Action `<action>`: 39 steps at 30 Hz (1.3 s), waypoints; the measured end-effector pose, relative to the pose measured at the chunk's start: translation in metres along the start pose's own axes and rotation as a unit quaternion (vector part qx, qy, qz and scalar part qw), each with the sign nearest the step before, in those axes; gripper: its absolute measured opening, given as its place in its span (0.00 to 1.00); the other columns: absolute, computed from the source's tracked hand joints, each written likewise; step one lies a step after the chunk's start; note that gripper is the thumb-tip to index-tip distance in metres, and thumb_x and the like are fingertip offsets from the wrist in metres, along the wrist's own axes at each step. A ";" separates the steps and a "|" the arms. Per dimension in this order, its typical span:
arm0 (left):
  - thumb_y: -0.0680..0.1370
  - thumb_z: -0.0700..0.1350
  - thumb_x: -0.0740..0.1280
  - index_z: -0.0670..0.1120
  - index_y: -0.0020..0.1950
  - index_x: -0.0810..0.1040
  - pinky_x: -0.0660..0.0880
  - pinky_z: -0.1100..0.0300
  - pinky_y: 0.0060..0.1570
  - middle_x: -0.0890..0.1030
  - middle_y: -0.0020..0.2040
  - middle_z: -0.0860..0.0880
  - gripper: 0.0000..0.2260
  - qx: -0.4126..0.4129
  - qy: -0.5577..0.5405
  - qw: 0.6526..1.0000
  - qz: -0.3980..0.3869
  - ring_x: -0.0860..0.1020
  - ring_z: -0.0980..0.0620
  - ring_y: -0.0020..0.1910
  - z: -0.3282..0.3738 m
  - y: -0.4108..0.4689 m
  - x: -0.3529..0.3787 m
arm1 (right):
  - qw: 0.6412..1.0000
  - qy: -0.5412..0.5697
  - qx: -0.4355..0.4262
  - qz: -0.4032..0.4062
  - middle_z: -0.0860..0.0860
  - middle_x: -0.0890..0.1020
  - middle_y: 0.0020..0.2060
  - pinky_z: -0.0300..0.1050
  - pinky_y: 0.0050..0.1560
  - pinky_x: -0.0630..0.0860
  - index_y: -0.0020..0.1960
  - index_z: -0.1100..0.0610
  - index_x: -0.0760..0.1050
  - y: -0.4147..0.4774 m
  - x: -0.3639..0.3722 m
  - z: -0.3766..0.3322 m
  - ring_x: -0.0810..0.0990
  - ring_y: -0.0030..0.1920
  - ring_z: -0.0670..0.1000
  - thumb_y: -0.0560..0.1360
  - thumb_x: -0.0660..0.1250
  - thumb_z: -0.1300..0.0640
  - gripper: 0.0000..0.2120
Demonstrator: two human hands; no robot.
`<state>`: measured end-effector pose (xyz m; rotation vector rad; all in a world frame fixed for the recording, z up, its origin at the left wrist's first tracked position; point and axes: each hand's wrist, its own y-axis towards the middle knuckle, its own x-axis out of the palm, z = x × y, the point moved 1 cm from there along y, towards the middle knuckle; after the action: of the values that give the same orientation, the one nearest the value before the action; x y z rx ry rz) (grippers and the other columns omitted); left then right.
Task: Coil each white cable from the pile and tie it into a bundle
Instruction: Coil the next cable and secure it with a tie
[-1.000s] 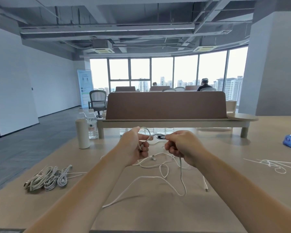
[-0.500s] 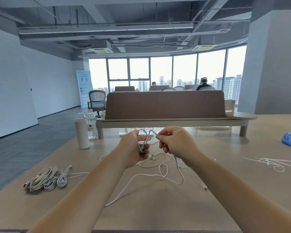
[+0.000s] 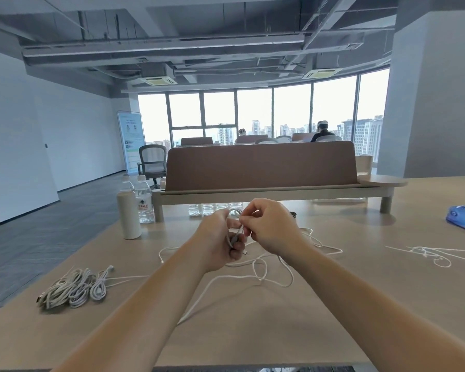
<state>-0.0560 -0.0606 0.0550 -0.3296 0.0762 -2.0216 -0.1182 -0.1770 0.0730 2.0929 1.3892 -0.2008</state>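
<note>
While the hands meet over the table (image 3: 253,334), left hand (image 3: 220,242) fingers curled round the white cable (image 3: 263,276), right hand (image 3: 273,228) fingers pinching it just beside them, loose end trailing below.

Bundles (image 3: 73,289) lying L on table (image 3: 253,331), loose cable (image 3: 255,275) sitting ctr, bottles (image 3: 144,205) standing behind bundles, strands (image 3: 430,255) lying R.

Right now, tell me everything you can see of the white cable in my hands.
The white cable is thin, flexible and rubbery-looking. A few small loops sit in the left hand, which grips them; the right hand pinches a strand just beside those loops. The rest drops to the tan table and lies in loose curls, one stretch trailing toward the near edge. Other strands cross it, so its ends can't be traced.
</note>
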 end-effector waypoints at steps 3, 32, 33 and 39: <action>0.85 0.55 0.50 0.43 0.53 0.68 0.59 0.62 0.29 0.73 0.32 0.44 0.16 -0.001 0.006 1.000 0.000 0.65 0.51 0.25 0.000 -0.002 -0.001 | 0.999 0.048 0.007 0.006 0.47 0.80 0.26 0.43 0.35 0.71 0.40 0.54 0.81 0.002 -0.001 0.002 0.72 0.26 0.46 0.76 0.71 0.59 0.06; 0.84 0.51 0.53 0.38 0.54 0.74 0.69 0.55 0.37 0.74 0.37 0.41 0.18 0.047 -0.033 0.998 -0.001 0.71 0.47 0.31 0.018 -0.010 -0.018 | 0.981 -0.001 0.005 -0.192 0.49 0.76 0.28 0.39 0.33 0.67 0.41 0.55 0.82 -0.011 -0.006 0.019 0.69 0.29 0.47 0.78 0.68 0.59 0.08; 0.84 0.51 0.53 0.37 0.56 0.74 0.71 0.54 0.38 0.74 0.37 0.41 0.19 0.046 -0.034 0.998 -0.001 0.71 0.46 0.32 0.018 -0.010 -0.017 | 0.981 -0.041 -0.003 -0.191 0.48 0.76 0.28 0.41 0.36 0.69 0.41 0.55 0.82 -0.011 -0.003 0.019 0.70 0.30 0.48 0.77 0.69 0.57 0.07; 0.84 0.50 0.55 0.35 0.59 0.74 0.74 0.55 0.37 0.74 0.38 0.41 0.18 0.040 -0.036 0.998 0.012 0.73 0.45 0.32 0.016 -0.012 -0.015 | 0.976 -0.147 0.005 -0.162 0.48 0.77 0.29 0.41 0.34 0.67 0.38 0.55 0.82 -0.011 0.004 0.015 0.71 0.30 0.47 0.77 0.69 0.54 0.10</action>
<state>-0.0561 -0.0402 0.0694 -0.3496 -0.0452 -1.9813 -0.1234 -0.1788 0.0549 1.7454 1.5344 -0.6271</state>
